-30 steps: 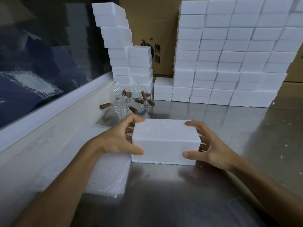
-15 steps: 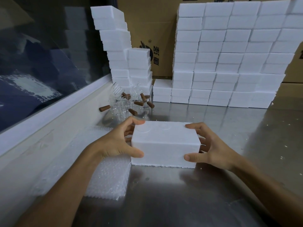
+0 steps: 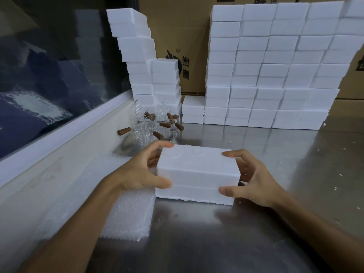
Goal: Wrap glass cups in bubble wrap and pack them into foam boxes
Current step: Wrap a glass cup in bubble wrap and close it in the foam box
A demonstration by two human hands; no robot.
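A steel table (image 3: 256, 243) with a shiny, reflecting top fills the lower part of the view, and small white crumbs lie on its right side. Along its left edge runs a pale ledge (image 3: 49, 170) under a dark window (image 3: 49, 75). At the far edge stand brown cardboard cartons (image 3: 177, 36) with printed marks.

In front of the cartons, at the far right, a wide wall of white foam boxes (image 3: 275, 75) is stacked in many rows. At the far left corner stands a narrower, leaning stack of foam boxes (image 3: 137, 56).

Near the left edge a sheet of bubble wrap (image 3: 130, 217) lies flat on the surface.

Just right of the bubble wrap, in the middle of the surface, sits 1 closed foam box (image 3: 197, 174). It is white and rectangular, with a seam line around its side and faint round marks on the lid. What is inside cannot be seen.

The left hand (image 3: 137, 170) grips the left end of the box, thumb on the front and fingers curled over the far top corner. The right hand (image 3: 254, 180) grips the right end in the same way.

Behind the box, near the leaning stack, stands a group of clear glass cups (image 3: 149, 127) with brown wooden handles.
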